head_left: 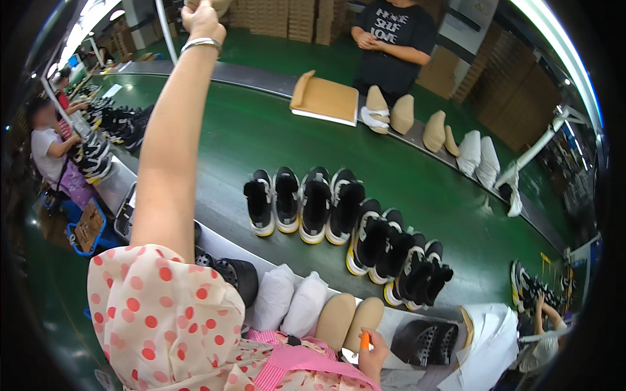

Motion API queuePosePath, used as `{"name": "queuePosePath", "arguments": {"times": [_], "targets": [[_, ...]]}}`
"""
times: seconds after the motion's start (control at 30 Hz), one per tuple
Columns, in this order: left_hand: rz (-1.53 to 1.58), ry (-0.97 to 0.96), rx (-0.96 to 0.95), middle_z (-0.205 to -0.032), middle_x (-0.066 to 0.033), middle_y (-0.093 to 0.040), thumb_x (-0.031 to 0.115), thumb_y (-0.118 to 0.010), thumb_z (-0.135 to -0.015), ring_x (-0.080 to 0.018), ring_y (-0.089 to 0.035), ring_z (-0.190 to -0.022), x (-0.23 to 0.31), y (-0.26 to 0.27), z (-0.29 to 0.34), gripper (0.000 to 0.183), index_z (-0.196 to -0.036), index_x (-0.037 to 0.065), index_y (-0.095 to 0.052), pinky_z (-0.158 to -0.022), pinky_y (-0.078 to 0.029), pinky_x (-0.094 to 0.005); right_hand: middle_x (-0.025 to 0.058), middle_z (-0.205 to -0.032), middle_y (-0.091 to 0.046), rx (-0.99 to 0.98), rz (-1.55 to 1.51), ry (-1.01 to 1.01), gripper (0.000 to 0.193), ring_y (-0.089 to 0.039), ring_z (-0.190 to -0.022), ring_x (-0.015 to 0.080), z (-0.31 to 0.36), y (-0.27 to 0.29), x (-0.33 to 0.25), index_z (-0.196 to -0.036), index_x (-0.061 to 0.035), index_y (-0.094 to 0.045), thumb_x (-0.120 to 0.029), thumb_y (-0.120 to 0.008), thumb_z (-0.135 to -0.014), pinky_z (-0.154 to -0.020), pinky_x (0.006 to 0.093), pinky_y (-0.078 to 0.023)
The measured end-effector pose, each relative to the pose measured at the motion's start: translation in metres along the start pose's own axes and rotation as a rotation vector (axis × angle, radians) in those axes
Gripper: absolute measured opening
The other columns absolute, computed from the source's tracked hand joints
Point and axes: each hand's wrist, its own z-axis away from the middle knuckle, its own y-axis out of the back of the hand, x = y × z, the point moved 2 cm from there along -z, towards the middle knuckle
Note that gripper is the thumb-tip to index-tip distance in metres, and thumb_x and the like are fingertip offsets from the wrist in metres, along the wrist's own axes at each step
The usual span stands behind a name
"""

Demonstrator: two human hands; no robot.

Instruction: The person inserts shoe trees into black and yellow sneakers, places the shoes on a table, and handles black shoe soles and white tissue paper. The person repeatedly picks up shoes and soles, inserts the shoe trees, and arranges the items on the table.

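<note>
My left hand (203, 25) reaches far across to the top edge, its fingers closed round a beige shoe form (220, 6) that is mostly cut off there. Low in front of my body, my right hand (374, 355) grips a small orange-handled tool (365, 340); its working end cannot be made out clearly. Beside that hand are two beige shoe forms (336, 319), with two white-wrapped forms (274, 298) to their left. Several black sneakers (315, 205) with white and yellow soles stand in a row on the green belt (222, 143), touched by neither hand.
Black clogs (238, 277) and black shoes (424, 342) lie along the near ledge, with white paper (486, 345) at right. A tan board (326, 98) and more forms (404, 114) line the far rail. A person (394, 45) stands opposite; others work at both ends.
</note>
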Motion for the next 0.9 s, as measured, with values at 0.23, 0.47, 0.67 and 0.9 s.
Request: {"name": "queuePosePath", "arguments": {"times": [0.23, 0.47, 0.67, 0.9], "targets": [[0.007, 0.35, -0.124, -0.14, -0.0116, -0.045, 0.021, -0.069, -0.088, -0.0348, -0.037, -0.135, -0.067, 0.01, 0.091, 0.054, -0.135, 0.015, -0.042, -0.108, -0.024, -0.0606, 0.0119, -0.085, -0.069, -0.009, 0.055, -0.027, 0.023, -0.068, -0.077, 0.0204, 0.006, 0.001, -0.007, -0.1, -0.0024, -0.069, 0.003, -0.06, -0.08, -0.071, 0.0308, -0.052], [-0.181, 0.778, -0.19, -0.143, -0.017, -0.044, 0.03, -0.06, -0.093, -0.0386, -0.044, -0.129, -0.176, 0.037, 0.167, 0.055, -0.138, 0.007, -0.039, -0.102, -0.036, -0.0619, 0.0124, -0.085, -0.069, -0.036, 0.12, -0.089, 0.024, -0.067, -0.074, 0.0213, 0.003, 0.006, -0.008, -0.101, -0.0032, -0.069, 0.003, -0.06, -0.079, -0.07, 0.0317, -0.052], [-0.259, 1.06, -0.313, -0.139, -0.0223, -0.043, 0.023, -0.065, -0.088, -0.0456, -0.045, -0.125, -0.274, 0.068, 0.252, 0.057, -0.134, 0.004, -0.038, -0.092, -0.041, -0.0686, 0.014, -0.085, -0.069, -0.057, 0.214, -0.106, 0.022, -0.068, -0.073, 0.0227, 0.002, 0.003, 0.001, -0.101, -0.0023, -0.069, 0.001, -0.062, -0.08, -0.069, 0.0329, -0.053], [-0.347, 1.269, -0.327, -0.137, -0.0207, -0.046, 0.025, -0.061, -0.092, -0.0413, -0.049, -0.123, -0.344, 0.106, 0.316, 0.052, -0.134, 0.004, -0.04, -0.092, -0.043, -0.0665, 0.0152, -0.089, -0.069, -0.092, 0.216, -0.203, 0.022, -0.069, -0.077, 0.0245, -0.002, -0.003, 0.013, -0.099, -0.0021, -0.069, 0.002, -0.064, -0.078, -0.071, 0.0331, -0.054]]}}
